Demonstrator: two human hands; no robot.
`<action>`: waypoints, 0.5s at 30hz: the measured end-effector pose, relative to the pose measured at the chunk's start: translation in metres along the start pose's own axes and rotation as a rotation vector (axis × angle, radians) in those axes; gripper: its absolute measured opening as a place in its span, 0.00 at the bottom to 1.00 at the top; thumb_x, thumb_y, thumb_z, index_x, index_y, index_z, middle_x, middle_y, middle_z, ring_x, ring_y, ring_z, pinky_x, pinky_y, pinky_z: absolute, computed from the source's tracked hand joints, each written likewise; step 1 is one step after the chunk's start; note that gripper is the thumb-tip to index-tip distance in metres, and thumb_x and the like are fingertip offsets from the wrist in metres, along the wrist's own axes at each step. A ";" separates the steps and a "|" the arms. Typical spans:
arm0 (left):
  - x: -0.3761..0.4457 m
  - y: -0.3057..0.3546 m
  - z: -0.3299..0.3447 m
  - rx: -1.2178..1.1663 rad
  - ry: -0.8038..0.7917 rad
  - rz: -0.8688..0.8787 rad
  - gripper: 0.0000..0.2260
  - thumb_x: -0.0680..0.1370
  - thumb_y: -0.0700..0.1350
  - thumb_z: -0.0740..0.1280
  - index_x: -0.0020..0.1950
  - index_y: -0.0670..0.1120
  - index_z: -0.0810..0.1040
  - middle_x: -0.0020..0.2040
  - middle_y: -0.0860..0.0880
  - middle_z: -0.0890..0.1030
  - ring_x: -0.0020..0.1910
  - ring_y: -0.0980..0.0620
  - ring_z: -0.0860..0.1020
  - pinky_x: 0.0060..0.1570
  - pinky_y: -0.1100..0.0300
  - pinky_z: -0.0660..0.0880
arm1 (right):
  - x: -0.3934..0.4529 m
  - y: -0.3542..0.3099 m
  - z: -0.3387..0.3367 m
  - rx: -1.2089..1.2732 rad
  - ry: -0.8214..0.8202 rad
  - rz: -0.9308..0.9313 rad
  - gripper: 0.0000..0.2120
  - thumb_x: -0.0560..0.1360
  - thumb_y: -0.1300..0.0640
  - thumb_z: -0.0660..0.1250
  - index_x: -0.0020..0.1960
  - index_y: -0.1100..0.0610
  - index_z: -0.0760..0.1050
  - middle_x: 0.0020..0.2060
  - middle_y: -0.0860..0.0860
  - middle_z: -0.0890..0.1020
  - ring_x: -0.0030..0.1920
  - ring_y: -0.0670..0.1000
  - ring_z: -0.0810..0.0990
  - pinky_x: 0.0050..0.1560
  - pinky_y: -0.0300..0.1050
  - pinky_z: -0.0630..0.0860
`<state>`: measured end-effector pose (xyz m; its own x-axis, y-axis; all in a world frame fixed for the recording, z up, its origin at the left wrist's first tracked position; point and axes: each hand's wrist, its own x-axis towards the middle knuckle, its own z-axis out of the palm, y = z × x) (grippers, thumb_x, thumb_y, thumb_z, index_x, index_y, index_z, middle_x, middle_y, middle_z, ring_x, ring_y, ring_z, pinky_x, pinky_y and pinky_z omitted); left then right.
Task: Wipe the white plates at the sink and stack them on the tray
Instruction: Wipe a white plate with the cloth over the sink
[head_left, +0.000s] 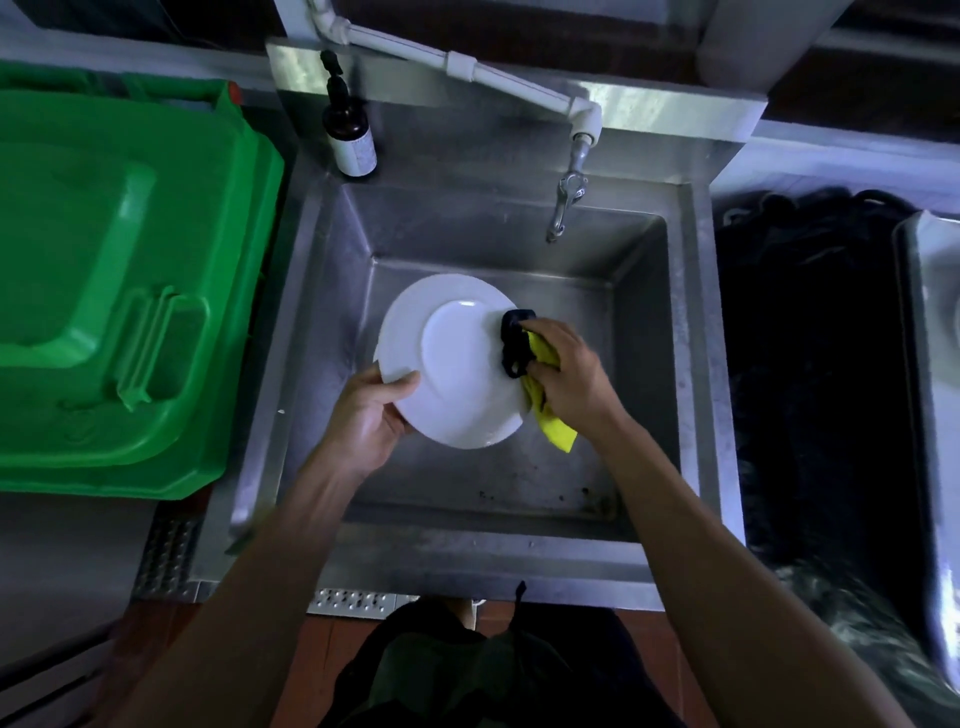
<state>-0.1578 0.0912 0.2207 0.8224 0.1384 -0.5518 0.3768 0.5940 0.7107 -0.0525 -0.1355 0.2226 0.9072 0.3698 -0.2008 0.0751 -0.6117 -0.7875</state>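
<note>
Plate (452, 364) held over sink (332, 291), wiping.
Left hand (371, 415) pinches rim; right hand (569, 376) fingers curl round cloth (545, 410). Glazed, rigid, likely slippery, breakable: grip rim.

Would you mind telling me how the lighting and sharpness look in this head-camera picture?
Head view: dim overall, the right side nearly black; the white plate is brightest and reads clearly; steel sink shows soft glare; wide-angle bending curves the edges; forearms slightly blurred.

left hand (371, 415): fingers curled, gripping | right hand (566, 371): fingers curled, gripping
</note>
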 end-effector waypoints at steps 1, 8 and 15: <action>0.000 0.001 -0.003 0.030 -0.022 -0.024 0.21 0.72 0.40 0.70 0.65 0.41 0.78 0.55 0.45 0.85 0.52 0.43 0.84 0.39 0.49 0.83 | 0.000 -0.001 -0.001 -0.007 0.004 0.006 0.26 0.72 0.71 0.67 0.69 0.58 0.76 0.65 0.52 0.76 0.62 0.48 0.73 0.59 0.23 0.61; 0.003 0.006 -0.001 0.192 -0.178 -0.124 0.18 0.71 0.39 0.71 0.61 0.44 0.82 0.58 0.41 0.85 0.54 0.41 0.84 0.41 0.49 0.82 | 0.001 -0.014 -0.005 -0.036 0.098 0.005 0.25 0.73 0.70 0.66 0.68 0.56 0.75 0.62 0.48 0.76 0.61 0.49 0.73 0.60 0.33 0.64; 0.008 0.012 0.030 0.447 -0.225 -0.085 0.13 0.73 0.37 0.73 0.56 0.49 0.84 0.54 0.46 0.86 0.51 0.45 0.85 0.39 0.53 0.81 | -0.010 -0.029 -0.007 -0.085 0.176 -0.065 0.27 0.74 0.69 0.66 0.71 0.55 0.74 0.69 0.51 0.74 0.65 0.60 0.71 0.67 0.47 0.67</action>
<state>-0.1341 0.0753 0.2379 0.8338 -0.0992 -0.5431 0.5516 0.1914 0.8118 -0.0609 -0.1266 0.2515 0.9571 0.2870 -0.0405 0.1635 -0.6500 -0.7422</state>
